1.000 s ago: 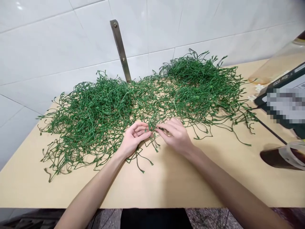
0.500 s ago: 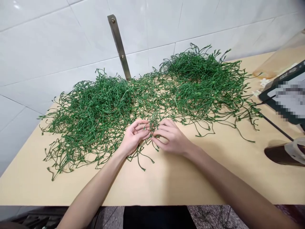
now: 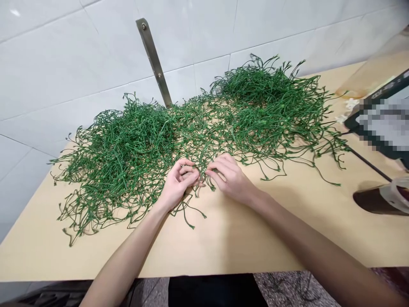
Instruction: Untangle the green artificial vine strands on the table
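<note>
A wide heap of thin green plastic stems (image 3: 134, 145) with small knobbed tips covers the back of a light wooden table (image 3: 223, 238). My left hand (image 3: 177, 187) and my right hand (image 3: 231, 179) meet at the heap's near edge, in the middle. Both have their fingers curled and pinched on green stems between them. A few loose stems (image 3: 188, 213) trail out from under my left hand toward me.
A metal bracket (image 3: 153, 59) slants up the white tiled wall behind the heap. At the right stand a dark tablet-like device (image 3: 380, 123), a thin black rod (image 3: 367, 164), a clear plastic bag (image 3: 367, 76) and a dark cylinder with a clear band (image 3: 380, 200).
My hands have stayed at the same spot on the heap's edge, with the fingers shifting slightly on the stems. The camera view has tipped a little.
</note>
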Demonstrator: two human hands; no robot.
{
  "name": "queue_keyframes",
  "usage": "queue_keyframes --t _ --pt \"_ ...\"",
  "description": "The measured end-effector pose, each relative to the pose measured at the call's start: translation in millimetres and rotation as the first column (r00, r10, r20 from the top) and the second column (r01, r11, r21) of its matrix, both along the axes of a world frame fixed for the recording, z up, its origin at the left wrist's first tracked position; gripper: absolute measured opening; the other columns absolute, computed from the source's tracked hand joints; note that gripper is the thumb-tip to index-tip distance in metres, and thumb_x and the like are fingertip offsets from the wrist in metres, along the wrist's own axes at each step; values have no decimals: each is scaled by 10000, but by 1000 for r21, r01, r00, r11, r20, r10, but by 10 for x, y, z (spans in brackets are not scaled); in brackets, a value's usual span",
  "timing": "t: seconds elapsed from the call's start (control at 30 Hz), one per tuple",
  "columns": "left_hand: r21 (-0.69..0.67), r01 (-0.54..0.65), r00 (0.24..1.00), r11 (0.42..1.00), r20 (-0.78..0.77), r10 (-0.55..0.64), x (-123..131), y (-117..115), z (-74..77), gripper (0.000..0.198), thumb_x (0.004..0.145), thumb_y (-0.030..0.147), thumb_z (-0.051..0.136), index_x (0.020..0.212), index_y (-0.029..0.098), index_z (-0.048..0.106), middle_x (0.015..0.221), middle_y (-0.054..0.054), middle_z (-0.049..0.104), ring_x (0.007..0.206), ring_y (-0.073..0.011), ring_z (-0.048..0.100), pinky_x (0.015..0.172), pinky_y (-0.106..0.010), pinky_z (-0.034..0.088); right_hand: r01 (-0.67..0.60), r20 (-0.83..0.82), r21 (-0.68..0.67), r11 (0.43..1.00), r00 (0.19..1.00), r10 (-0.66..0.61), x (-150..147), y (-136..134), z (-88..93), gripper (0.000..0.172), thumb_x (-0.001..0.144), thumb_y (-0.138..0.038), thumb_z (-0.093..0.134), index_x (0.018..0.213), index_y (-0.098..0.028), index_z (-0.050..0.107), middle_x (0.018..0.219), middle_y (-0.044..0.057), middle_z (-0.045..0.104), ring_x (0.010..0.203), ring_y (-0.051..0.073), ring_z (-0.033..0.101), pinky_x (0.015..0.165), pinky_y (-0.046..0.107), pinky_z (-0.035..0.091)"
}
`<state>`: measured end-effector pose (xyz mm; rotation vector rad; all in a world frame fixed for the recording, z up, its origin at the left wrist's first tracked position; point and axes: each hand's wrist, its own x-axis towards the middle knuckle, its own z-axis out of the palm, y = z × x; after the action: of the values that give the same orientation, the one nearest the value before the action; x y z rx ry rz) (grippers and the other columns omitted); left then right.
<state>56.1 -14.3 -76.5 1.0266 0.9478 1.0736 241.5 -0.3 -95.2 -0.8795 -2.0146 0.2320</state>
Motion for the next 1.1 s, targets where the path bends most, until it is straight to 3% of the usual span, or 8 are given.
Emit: queue_keyframes --t 0.17,0.43,0.63,0.83,0.97,1.1 --pt "30 21 999 999 -39 -20 -9 0 2 453 722 255 787 1048 199 478 789 31 642 611 -63 606 623 -197 531 160 53 42 986 985 -162 1 -40 28 132 893 -269 618 822 -207 711 975 104 544 942 248 433 819 405 361" --pt "1 44 998 999 -54 -44 -23 17 -21 457 694 256 810 1023 204 498 880 -1 680 720 -85 643 709 -217 533 -11 69 -7 1000 998 12 4 -27 48 124 917 -197 595 824 -204 676 790 8 706 888 190 548 776 377 274" --pt "48 94 995 994 -45 -92 3 -16 17 438 684 197 813 937 210 455 840 44 617 708 -44 597 722 -178 494 -77 31 -53 996 996 79 13 -35 66 95 900 -180 612 812 -191 647 730 -11 694 811 164 587 766 353 256" --pt "60 83 995 995 -59 -79 8 -11 51 453 690 190 777 957 232 414 833 58 570 705 -61 585 699 -206 488 -86 49 -105 991 995 91 19 -37 91 83 921 -180 575 876 -193 642 787 -2 703 786 152 578 766 337 272" --pt "100 93 984 991 -162 -76 23 -33 54 372 693 122 693 921 218 414 828 52 545 655 -45 539 619 -175 435 -104 50 -85 991 993 108 3 -50 89 92 928 -189 569 877 -205 644 781 -4 704 785 157 573 784 336 297" --pt "190 105 953 976 -299 -45 46 -75 22 313 722 78 604 940 215 426 862 32 536 699 -58 564 643 -182 452 -80 30 -36 996 996 81 -3 -50 75 112 931 -183 563 860 -208 646 752 -8 699 768 158 572 761 333 305"
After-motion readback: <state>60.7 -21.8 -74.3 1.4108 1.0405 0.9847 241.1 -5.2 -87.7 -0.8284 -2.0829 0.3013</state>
